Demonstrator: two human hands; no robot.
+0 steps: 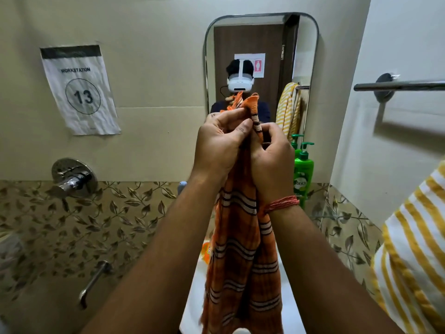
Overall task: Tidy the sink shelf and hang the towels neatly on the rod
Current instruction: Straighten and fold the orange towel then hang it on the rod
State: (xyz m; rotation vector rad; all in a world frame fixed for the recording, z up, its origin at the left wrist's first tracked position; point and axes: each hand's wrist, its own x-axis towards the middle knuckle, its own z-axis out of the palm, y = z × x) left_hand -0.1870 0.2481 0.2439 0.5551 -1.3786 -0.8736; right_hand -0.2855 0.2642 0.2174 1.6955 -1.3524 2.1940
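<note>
Both hands raised before the mirror (261,44), left hand (216,145) and right hand (272,157) pinching the woven orange striped towel (243,256), green pump bottle (303,174) just right of the fingers, steel rod (397,86) farther right, yellow striped towel (414,249) below it

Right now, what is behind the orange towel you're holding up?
Both hands, left and right, grip the orange towel. Behind it show the mirror, a green pump bottle and the white sink. The towel covers the sink's middle and any shelf items there.
</note>
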